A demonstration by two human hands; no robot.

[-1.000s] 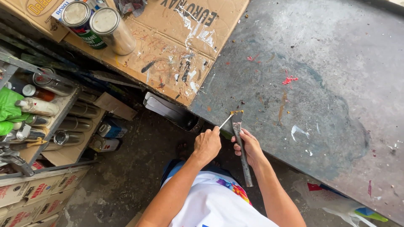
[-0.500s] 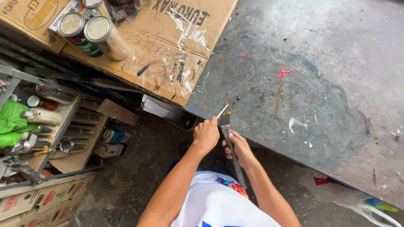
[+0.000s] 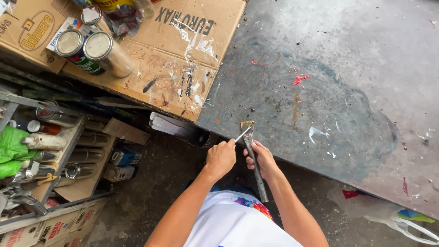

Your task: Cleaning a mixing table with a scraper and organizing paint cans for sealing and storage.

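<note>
Grey metal scraper (image 3: 260, 185) clasped in the right hand (image 3: 261, 160), fingers wrapped around the middle of the shank, so that blade and lower end both stick out free of the fist. Positioned right at the near edge of the dark, paint-spotted table (image 3: 347, 68), blade just over the edge and resting on the surface or very close above it; cannot tell for sure about the contact. Probably held so to have the blade steady and within easy reach of the other hand. Long axis running almost straight away from the body, a little tilted: blade end with a yellowish smear pointing up and slightly left in the head view, toward the table; bare handle end pointing back down toward the white shirt (image 3: 233, 224). Left hand (image 3: 221, 158) closed in a pinch on a thin pale stick (image 3: 241, 135), its tip meeting the blade from the left side, apparently to work at the smear there. Stick axis slanted, rising to the right, crossing the scraper at an angle. Both hands close together, nearly touching, just below the table edge. Further left: stained cardboard (image 3: 183, 59) beside the table, with paint cans (image 3: 98, 50) on it, well apart from the hands; rack of spray cans (image 3: 45, 142) lower on the left.
</note>
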